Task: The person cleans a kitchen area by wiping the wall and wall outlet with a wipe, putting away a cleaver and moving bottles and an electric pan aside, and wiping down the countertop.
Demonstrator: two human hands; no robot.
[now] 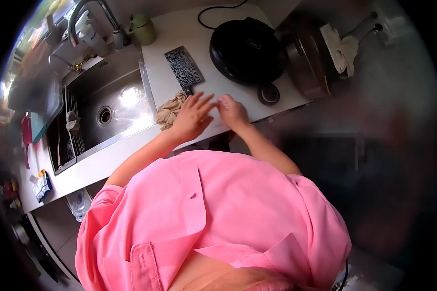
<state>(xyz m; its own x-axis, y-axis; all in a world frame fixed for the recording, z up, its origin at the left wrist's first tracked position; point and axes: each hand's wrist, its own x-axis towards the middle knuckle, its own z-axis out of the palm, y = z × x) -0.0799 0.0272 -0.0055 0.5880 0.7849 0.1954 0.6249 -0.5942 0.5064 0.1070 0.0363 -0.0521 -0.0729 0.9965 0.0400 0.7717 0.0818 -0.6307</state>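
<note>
My left hand (pixel 194 116) is over the front of the white counter with its fingers apart, and nothing shows in it. Close beside it, my right hand (pixel 233 111) is closed with curled fingers. Whatever those fingers might hold is hidden. A crumpled beige cloth (pixel 168 112) lies just left of my left hand, partly covered by it. Beyond the fingertips, a cleaver (pixel 183 67) with a dark, speckled blade rests flat, its handle pointing toward my left hand and the cloth.
A round black electric griddle (pixel 247 51), lid down, stands behind my right hand. Near it are a small dark round object (pixel 268 94) and a brown appliance (pixel 306 58). To the left is a steel sink (pixel 124 114) with a faucet (pixel 116 24). A green container (pixel 143 29) stands behind.
</note>
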